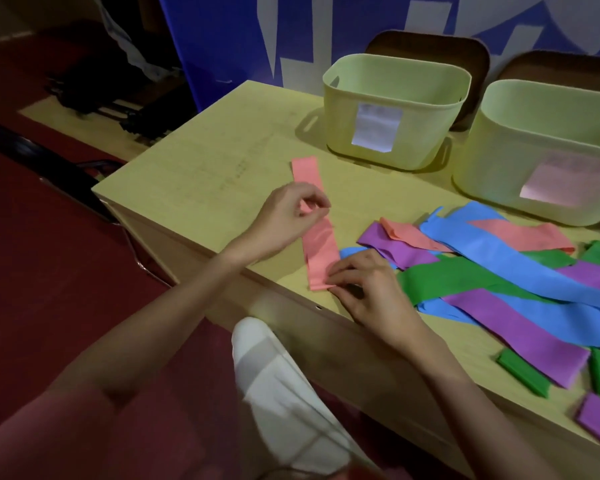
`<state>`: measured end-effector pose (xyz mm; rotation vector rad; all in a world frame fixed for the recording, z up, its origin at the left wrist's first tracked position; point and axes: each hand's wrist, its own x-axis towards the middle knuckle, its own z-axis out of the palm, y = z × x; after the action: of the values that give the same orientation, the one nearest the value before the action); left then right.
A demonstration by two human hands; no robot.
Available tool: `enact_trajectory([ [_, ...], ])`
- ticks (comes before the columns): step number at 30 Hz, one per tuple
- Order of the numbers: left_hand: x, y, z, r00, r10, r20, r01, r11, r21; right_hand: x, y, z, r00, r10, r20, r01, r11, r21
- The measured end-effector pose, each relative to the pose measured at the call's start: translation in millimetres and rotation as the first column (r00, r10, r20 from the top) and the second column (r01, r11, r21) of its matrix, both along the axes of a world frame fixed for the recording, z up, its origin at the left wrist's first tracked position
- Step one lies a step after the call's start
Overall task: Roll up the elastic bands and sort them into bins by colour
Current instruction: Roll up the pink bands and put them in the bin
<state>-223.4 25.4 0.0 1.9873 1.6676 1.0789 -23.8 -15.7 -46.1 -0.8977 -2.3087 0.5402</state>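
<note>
While flat, pink band [317,233] under curled fingers [340,271].

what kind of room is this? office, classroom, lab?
Probably a classroom or meeting room set up for a sorting task, though not certain. A plain wooden table holds two labelled bins, brown chairs stand behind it, and a blue banner hangs at the back.

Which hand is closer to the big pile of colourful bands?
The right hand. It rests at the near end of the pink band, right beside the pile of bands. The left hand is further away, over the pink band's middle.
</note>
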Motion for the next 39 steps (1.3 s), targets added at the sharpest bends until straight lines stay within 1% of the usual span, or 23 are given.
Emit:
enact_trajectory([
  [1, 0.8, -21.4, -2.7, 1.000, -0.028, 0.010, 0.028, 0.999, -0.026, -0.9, -1.4, -0.1, 1.000, -0.008, -0.010, 0.009, 1.000, 0.017],
  [3, -1.8, -56.0, -8.6, 0.997, -0.034, 0.073, 0.040, 0.996, -0.079, -3.6, -4.6, 0.1, 0.999, -0.011, -0.032, 0.012, 0.999, 0.040],
  [5, -6.0, -80.3, -15.8, 0.993, -0.035, 0.113, 0.042, 0.997, -0.059, -6.4, -8.0, -0.7, 0.999, -0.008, -0.041, 0.010, 0.999, 0.049],
  [7, -6.9, -98.9, -21.5, 0.996, -0.042, 0.075, 0.044, 0.999, -0.021, -7.6, -11.6, -1.5, 0.999, -0.004, -0.039, 0.006, 0.999, 0.046],
  [10, -3.9, -115.5, -25.9, 0.998, -0.061, -0.005, 0.061, 0.998, -0.020, -7.1, -14.5, -2.2, 1.000, 0.004, -0.022, -0.003, 0.999, 0.041],
  [14, 1.1, -116.7, -31.6, 0.996, -0.069, -0.049, 0.068, 0.998, -0.010, -7.0, -15.5, -3.5, 1.000, 0.002, -0.008, -0.001, 0.999, 0.040],
  [18, 5.7, -112.7, -38.6, 0.989, -0.041, -0.140, 0.047, 0.998, 0.039, -7.0, -20.0, -4.2, 0.999, -0.041, -0.014, 0.042, 0.997, 0.062],
  [21, 8.1, -112.8, -40.6, 0.989, 0.000, -0.146, 0.010, 0.998, 0.066, -7.5, -23.1, -4.3, 0.998, -0.053, 0.013, 0.052, 0.996, 0.078],
  [26, 12.4, -117.4, -42.5, 0.992, 0.033, -0.125, -0.023, 0.996, 0.082, -5.1, -24.1, -2.8, 0.998, -0.058, -0.004, 0.058, 0.998, 0.014],
  [29, 18.7, -118.0, -42.9, 0.990, 0.134, -0.042, -0.132, 0.990, 0.047, -6.4, -24.4, -3.0, 0.997, -0.077, 0.015, 0.077, 0.997, 0.007],
  [32, 25.3, -116.8, -41.8, 0.970, 0.239, 0.033, -0.239, 0.971, -0.026, -9.5, -25.7, -3.7, 0.990, -0.132, 0.038, 0.134, 0.991, -0.030],
  [36, 32.0, -115.6, -32.6, 0.948, 0.307, 0.082, -0.293, 0.944, -0.148, -19.2, -28.3, -1.2, 0.971, -0.230, 0.059, 0.234, 0.970, -0.070],
  [39, 35.7, -113.3, -30.5, 0.936, 0.342, 0.082, -0.317, 0.922, -0.223, -26.2, -30.8, 0.2, 0.948, -0.307, 0.079, 0.313, 0.947, -0.068],
])
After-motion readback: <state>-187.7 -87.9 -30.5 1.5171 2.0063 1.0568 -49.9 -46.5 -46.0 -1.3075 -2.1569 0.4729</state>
